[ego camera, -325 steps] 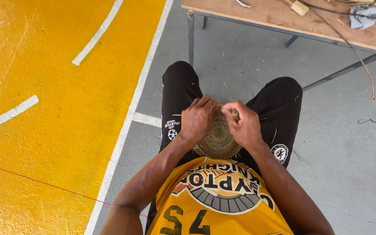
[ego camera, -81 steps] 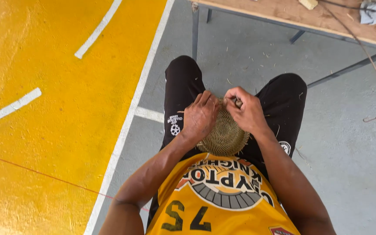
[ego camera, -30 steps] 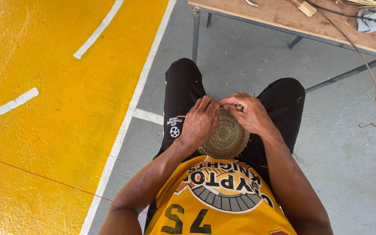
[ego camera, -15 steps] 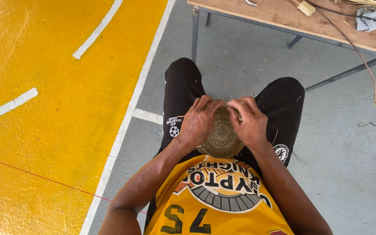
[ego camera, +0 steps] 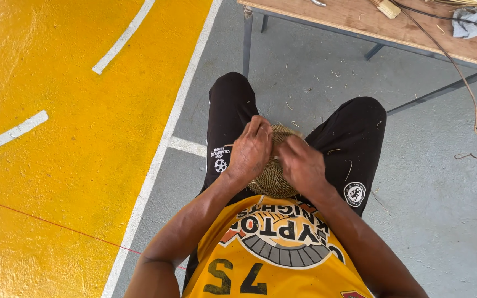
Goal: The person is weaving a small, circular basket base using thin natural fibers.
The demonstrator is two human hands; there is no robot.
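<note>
Grey concrete floor (ego camera: 426,221) fills the right side of the view, and a yellow painted court area (ego camera: 56,165) with white lines fills the left. Seen from above, a seated person in a yellow jersey and black shorts holds a small round woven straw piece (ego camera: 271,176) in the lap, between the knees and close to the body. The left hand (ego camera: 249,149) curls over the left edge of the woven piece, its fingers (ego camera: 260,128) bent and pressed together against the rim. The right hand (ego camera: 300,163) covers the right side of the weave, its fingers folded in toward the left hand; what they pinch cannot be told, as the knuckles hide it. Both hands touch the piece and nearly meet at its far edge. At the far right stands a wooden desk (ego camera: 360,16) on dark metal legs, carrying a grey cloth (ego camera: 470,22). A thin cord (ego camera: 470,105) hangs from the desk down to the floor.
</note>
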